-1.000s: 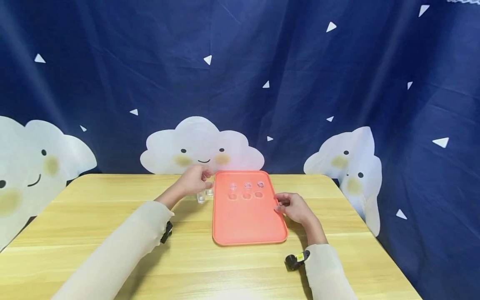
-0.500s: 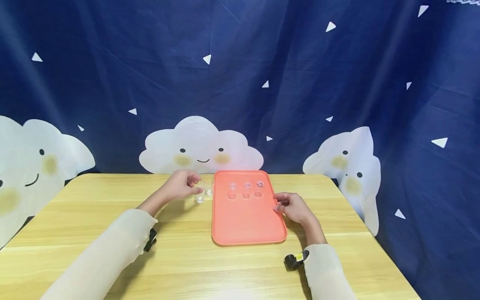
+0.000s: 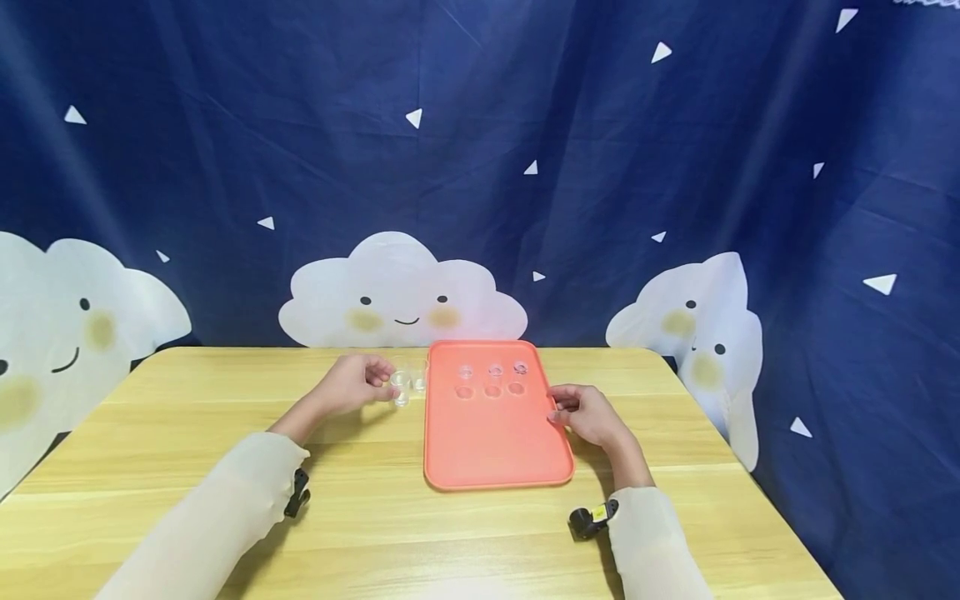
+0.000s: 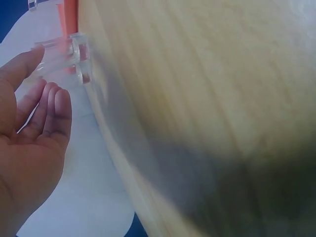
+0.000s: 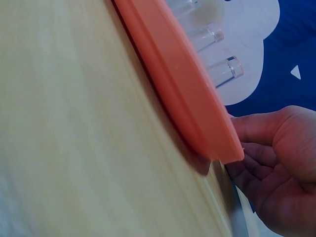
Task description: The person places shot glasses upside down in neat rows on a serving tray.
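Note:
At the left side of the orange-red tray (image 3: 498,446), my left hand (image 3: 347,387) has its thumb and fingers on either side of a small clear cup (image 3: 402,398). The left wrist view shows this cup blurred between thumb and index finger, its far end towards the table. Beside it, close to the tray rim, stands another clear cup (image 3: 419,384). Three similar cups stand in a row on the tray, among them the right-hand cup (image 3: 519,379). My right hand (image 3: 592,417) rests its fingertips against the tray's right rim, the fingers loosely bent.
The wooden table (image 3: 360,517) carries the tray near its back edge. Behind it hangs a dark blue curtain (image 3: 480,150) with white clouds and triangles. A black wrist camera (image 3: 588,522) sits on the right sleeve.
My left hand has drawn back leftward and down from above the farther loose cup to the nearer one. My right hand and the tray have stayed in place.

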The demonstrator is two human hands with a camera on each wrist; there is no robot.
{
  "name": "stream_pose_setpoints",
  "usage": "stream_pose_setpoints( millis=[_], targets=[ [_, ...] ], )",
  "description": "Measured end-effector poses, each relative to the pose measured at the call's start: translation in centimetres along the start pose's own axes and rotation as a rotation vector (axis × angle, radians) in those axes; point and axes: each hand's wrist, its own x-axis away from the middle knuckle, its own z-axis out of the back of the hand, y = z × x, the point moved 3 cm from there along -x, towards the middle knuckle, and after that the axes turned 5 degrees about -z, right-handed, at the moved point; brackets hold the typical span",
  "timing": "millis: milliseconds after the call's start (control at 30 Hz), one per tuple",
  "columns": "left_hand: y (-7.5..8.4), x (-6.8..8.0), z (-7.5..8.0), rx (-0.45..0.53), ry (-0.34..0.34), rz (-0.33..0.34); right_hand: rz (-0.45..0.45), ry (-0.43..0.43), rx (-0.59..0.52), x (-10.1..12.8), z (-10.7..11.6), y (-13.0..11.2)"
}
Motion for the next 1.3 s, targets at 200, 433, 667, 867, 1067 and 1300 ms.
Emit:
stream_pose_setpoints(
  millis=[200,433,667,867,1067,1300],
  targets=[
    [-0.5,0.0,-0.5,0.023,-0.021,0.028,-0.007,-0.006,-0.006,0.0,0.1,0.0],
    [-0.8,0.0,-1.1,0.053,-0.067,0.065,-0.002,-0.004,-0.007,0.0,0.1,0.0],
    [-0.6,0.0,-1.6,0.019,-0.121,0.06,-0.003,0.001,-0.006,-0.1,0.1,0.0],
    [-0.7,-0.1,-2.1,0.012,-0.124,0.059,-0.006,0.0,-0.012,-0.1,0.0,0.2],
    [-0.7,-0.3,-2.5,0.024,-0.137,0.029,0.002,0.001,-0.016,0.0,0.1,0.1],
    [-0.7,-0.3,-2.8,0.026,-0.157,0.02,0.004,-0.003,-0.014,0.0,0.0,0.2]
  ],
)
